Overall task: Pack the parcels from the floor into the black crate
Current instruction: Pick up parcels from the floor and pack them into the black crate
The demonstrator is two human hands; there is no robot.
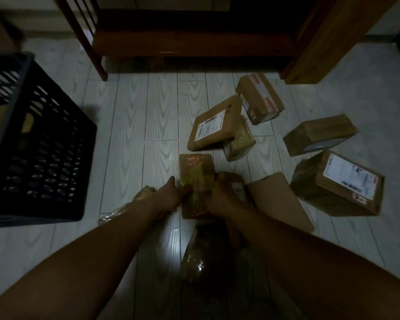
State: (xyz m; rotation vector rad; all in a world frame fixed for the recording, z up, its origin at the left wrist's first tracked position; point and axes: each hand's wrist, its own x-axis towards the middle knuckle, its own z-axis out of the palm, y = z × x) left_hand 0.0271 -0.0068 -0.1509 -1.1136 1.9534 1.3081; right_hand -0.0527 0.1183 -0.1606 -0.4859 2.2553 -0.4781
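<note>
A flat brown parcel with yellow and orange tape (pixel 196 172) lies on the floor in the middle of the view. My left hand (pixel 169 196) grips its left edge and my right hand (pixel 219 197) grips its right edge. The black crate (pixel 39 144) with perforated walls stands at the left, its opening facing up. More cardboard parcels lie to the right: one with a white label (pixel 214 124), a taped one (pixel 259 98), a long one (pixel 319 135) and a big labelled one (pixel 340 184).
A flat cardboard piece (pixel 280 199) lies beside my right arm. A plastic-wrapped packet (pixel 125 207) sits under my left forearm, and another wrapped parcel (pixel 201 255) lies near me. Dark wooden furniture legs (pixel 97 63) and a wooden panel (pixel 314 42) stand behind.
</note>
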